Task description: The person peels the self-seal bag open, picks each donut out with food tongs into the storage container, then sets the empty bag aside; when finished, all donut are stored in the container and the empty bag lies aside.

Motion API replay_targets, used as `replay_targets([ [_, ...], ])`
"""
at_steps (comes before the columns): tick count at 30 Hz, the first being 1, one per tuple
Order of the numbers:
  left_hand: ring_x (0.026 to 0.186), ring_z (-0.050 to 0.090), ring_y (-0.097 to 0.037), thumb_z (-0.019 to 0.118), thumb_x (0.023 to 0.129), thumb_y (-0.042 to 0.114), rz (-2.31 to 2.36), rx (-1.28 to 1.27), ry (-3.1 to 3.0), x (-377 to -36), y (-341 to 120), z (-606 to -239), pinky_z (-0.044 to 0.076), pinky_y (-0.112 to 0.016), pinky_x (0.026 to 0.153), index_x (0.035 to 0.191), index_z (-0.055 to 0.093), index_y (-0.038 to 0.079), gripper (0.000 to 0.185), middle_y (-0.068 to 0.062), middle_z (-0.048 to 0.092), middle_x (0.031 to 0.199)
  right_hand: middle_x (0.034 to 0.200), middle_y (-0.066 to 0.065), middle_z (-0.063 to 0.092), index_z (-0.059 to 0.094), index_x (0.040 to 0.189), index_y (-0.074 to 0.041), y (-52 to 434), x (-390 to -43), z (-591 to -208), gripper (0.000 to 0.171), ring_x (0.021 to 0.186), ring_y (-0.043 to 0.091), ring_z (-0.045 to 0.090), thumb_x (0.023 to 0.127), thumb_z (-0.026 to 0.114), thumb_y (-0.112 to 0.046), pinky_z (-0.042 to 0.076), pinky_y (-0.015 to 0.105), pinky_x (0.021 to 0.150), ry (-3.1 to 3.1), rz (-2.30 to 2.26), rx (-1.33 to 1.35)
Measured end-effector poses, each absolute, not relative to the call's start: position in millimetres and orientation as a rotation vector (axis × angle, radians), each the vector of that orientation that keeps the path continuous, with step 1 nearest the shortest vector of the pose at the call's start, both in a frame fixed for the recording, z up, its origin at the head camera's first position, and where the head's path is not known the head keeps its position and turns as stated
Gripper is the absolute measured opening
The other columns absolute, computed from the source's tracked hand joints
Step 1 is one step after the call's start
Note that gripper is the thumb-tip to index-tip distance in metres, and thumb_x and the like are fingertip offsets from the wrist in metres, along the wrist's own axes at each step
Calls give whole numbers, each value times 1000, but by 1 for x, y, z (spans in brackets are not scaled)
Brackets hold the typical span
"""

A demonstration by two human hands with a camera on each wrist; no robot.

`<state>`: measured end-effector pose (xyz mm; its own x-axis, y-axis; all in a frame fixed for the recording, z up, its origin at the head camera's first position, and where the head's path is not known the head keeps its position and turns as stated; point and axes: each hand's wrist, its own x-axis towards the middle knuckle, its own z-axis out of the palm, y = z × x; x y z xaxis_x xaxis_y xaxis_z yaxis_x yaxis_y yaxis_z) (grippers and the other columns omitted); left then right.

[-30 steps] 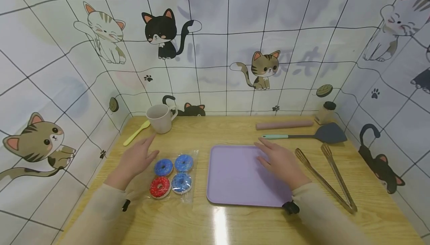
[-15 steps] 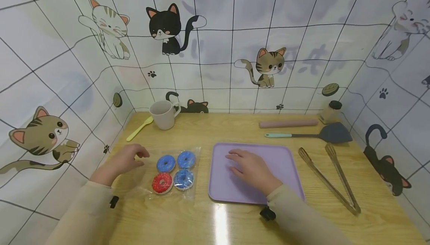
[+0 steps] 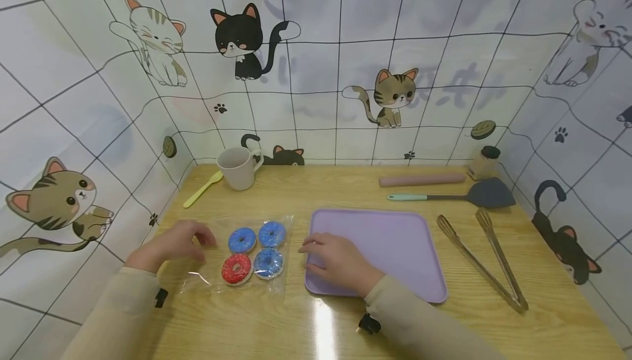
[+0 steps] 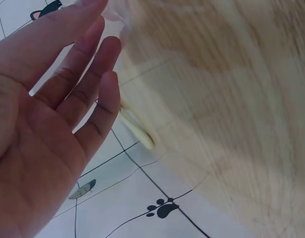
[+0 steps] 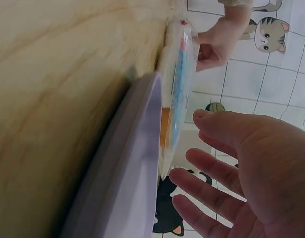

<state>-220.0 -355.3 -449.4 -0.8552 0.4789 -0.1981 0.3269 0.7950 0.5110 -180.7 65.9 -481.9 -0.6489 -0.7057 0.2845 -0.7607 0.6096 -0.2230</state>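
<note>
The clear packet (image 3: 255,253) lies flat on the worktop (image 3: 276,321), just left of the lilac tray (image 3: 385,256), which serves as the landmark. Through its film show three blue rings and one red ring (image 3: 228,273), like iced doughnuts. It should be light; the film looks thin, slick and crinkly, and the rings could slide about inside if it were lifted by one corner. How soft or brittle they are cannot be told. The surer hold would be both side edges at once, fingers under the rings rather than pinching loose film.

Both hands look released. The left hand (image 3: 179,242) is at the packet's side away from the tray, fingers loosely bent; whether it touches the film is unclear. The right hand (image 3: 338,261) hovers over the tray's left part, fingers apart.

Beyond the tray's far left corner stands a mug (image 3: 237,169); right of the tray lie tongs (image 3: 502,265).
</note>
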Motion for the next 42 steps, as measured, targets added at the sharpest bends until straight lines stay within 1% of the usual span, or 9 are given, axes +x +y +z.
replay_targets([
  [4,93,65,-22,89,74,5,690,653,2662,-223,-355,-455,56,-39,83,99,76,10,29,-1,74,97,125,-5,69,74,121,-21,55,-176,-480,31,113,13,68,92,77,-29,55,32,97,-2661,507,1266],
  [7,92,64,-20,90,72,5,709,618,2648,-225,-353,-458,55,-38,82,98,77,11,30,-1,73,97,124,-5,69,74,121,-21,48,-173,-478,32,113,13,67,91,78,-31,54,31,97,-2656,522,1304],
  [16,93,62,-21,90,72,3,733,534,2652,-223,-350,-464,54,-42,84,98,77,13,31,0,72,96,119,-9,70,75,116,-24,31,-165,-483,29,103,5,67,92,78,-39,54,25,94,-2616,576,1390],
  [23,92,62,-18,91,72,3,716,554,2684,-223,-351,-470,54,-36,81,97,77,14,31,2,73,98,113,-13,69,75,116,-26,17,-157,-483,30,95,-1,65,92,76,-46,51,14,84,-2657,588,1454],
  [28,90,63,-18,91,71,3,716,605,2705,-223,-349,-469,55,-34,78,97,77,13,31,1,73,98,112,-15,67,75,116,-29,13,-152,-483,35,98,-2,62,89,78,-50,50,14,85,-2701,552,1435],
  [33,90,63,-16,92,71,6,709,641,2720,-223,-348,-469,54,-33,78,97,78,15,31,1,74,99,107,-16,65,75,112,-31,12,-150,-483,39,94,-2,61,82,83,-53,49,15,80,-2689,526,1425],
  [36,90,64,-17,93,70,6,716,649,2717,-223,-349,-470,54,-32,78,96,78,15,32,1,74,100,102,-17,63,75,106,-32,10,-150,-484,35,89,-3,58,80,85,-53,47,13,76,-2667,505,1414],
  [40,89,63,-17,92,71,5,719,647,2708,-223,-349,-470,54,-32,77,97,78,15,31,1,74,100,97,-17,62,75,100,-31,8,-151,-487,24,84,-4,54,85,83,-47,43,11,70,-2631,508,1400],
  [42,89,63,-16,92,71,5,716,650,2708,-224,-349,-471,54,-33,77,97,78,15,31,1,74,100,96,-16,63,75,98,-31,8,-151,-488,17,83,-3,55,87,82,-42,43,11,69,-2607,506,1394],
])
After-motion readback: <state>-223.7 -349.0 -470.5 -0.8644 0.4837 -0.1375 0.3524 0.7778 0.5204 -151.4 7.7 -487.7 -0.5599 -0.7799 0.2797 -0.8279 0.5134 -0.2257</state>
